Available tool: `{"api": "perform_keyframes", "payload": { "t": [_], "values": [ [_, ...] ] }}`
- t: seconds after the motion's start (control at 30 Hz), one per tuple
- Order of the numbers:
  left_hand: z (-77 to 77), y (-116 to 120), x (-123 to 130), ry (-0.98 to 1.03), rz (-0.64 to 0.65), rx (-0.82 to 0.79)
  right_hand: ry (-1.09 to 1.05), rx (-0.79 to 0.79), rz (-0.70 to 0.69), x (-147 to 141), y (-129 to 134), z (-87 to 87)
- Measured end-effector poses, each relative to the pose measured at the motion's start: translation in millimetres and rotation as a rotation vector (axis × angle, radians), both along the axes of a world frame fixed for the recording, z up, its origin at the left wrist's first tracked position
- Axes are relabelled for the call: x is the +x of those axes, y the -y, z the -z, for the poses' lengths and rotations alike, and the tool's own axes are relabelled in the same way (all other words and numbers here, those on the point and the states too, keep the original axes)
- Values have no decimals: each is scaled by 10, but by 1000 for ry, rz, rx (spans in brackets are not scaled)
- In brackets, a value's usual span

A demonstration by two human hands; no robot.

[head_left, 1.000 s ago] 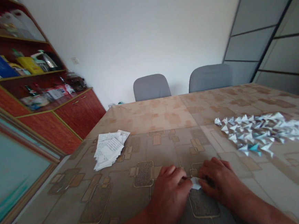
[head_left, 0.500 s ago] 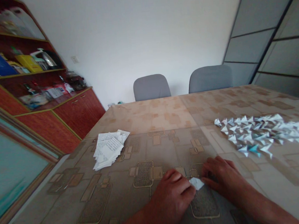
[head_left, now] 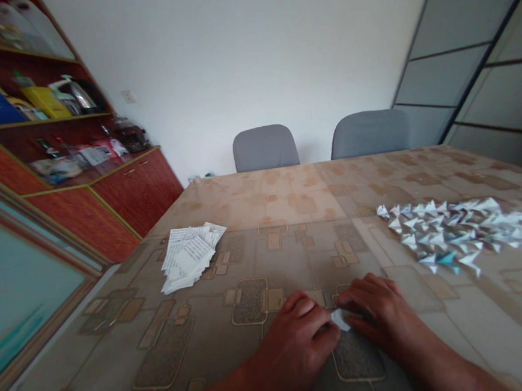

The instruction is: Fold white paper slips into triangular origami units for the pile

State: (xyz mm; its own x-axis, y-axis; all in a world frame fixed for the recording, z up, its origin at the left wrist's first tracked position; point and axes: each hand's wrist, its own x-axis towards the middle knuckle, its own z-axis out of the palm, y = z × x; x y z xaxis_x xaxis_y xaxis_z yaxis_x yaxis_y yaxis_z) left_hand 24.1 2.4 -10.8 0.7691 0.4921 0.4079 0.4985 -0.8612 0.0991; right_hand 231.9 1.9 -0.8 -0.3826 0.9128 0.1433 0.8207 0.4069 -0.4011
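A small piece of folded white paper (head_left: 340, 319) lies between my hands, just above the patterned tablecloth. My left hand (head_left: 302, 340) pinches its left end between thumb and fingers. From the other side my right hand (head_left: 381, 309) closes on the right part of the paper, with the thumb below and the fingers curled over it. My fingers hide both ends of the paper, so its full shape does not show. To the right stand rows of small pointed folded paper pieces (head_left: 454, 237), mostly white with one turquoise.
A loose stack of printed paper slips (head_left: 189, 258) lies on the left of the table (head_left: 271, 204). Two grey chairs (head_left: 265, 148) stand behind the far edge. A red-brown shelf cabinet (head_left: 134, 196) holding household items is at the left, and grey panels (head_left: 448, 72) at the right.
My right hand has moved left and now grips the right part of the folded paper, covering more of it. My left hand keeps its pinch. The view has shifted slightly.
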Motion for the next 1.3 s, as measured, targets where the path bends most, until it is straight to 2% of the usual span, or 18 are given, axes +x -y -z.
{"api": "perform_keyframes", "payload": {
  "t": [0.27,0.7,1.0,1.1,1.3],
  "values": [
    [11,-11,-11,10,2,10,-29,41,-14,-35,32,-75],
    [-113,-38,-32,10,6,1,-73,23,-85,2,11,1],
    [-35,-43,-32,-34,32,29,-65,-62,-93,3,49,-108],
    [-58,-32,-28,-49,32,26,-69,-100,-59,-10,68,-91],
    [-82,-25,-18,-60,17,19,-10,-83,107,-98,70,7]
  ]
}}
